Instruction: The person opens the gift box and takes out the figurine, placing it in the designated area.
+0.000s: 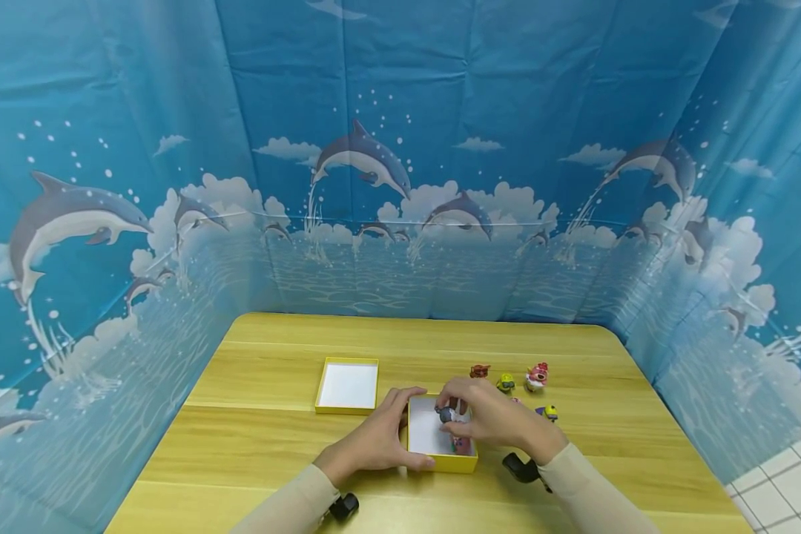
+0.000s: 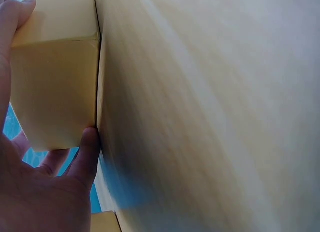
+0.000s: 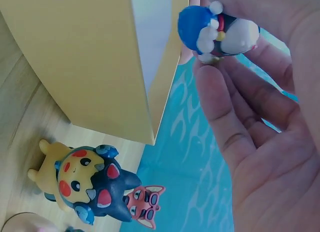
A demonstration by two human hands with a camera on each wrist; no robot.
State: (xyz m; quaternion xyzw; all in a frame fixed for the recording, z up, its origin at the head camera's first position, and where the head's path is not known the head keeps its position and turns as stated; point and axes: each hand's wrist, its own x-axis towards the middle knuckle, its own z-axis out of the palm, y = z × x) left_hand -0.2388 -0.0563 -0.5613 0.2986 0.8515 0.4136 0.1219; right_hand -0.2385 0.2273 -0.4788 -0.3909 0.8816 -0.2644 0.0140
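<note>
A yellow box (image 1: 443, 463) with a white inside stands open-topped on the table. My left hand (image 1: 377, 437) grips it from the left side, thumb at the near corner and fingers at the far one; the left wrist view shows fingertips against the box wall (image 2: 55, 92). Over the box, my right hand (image 1: 490, 414) pinches a small blue-and-white figurine (image 3: 215, 34) with a red collar and yellow bell. That figurine (image 1: 447, 414) is tilted on its side. Inside the box lies a pinkish-red figurine (image 1: 461, 445), partly covered by the right hand.
A shallow yellow lid (image 1: 349, 385), white inside, lies left of the box. Several figurines stand to the right: a reddish-brown one (image 1: 479, 371), a yellow-green one (image 1: 505, 383), a pink-and-white one (image 1: 536, 377) and a yellow one (image 1: 550, 412). A dolphin-print curtain (image 1: 400, 274) surrounds the table.
</note>
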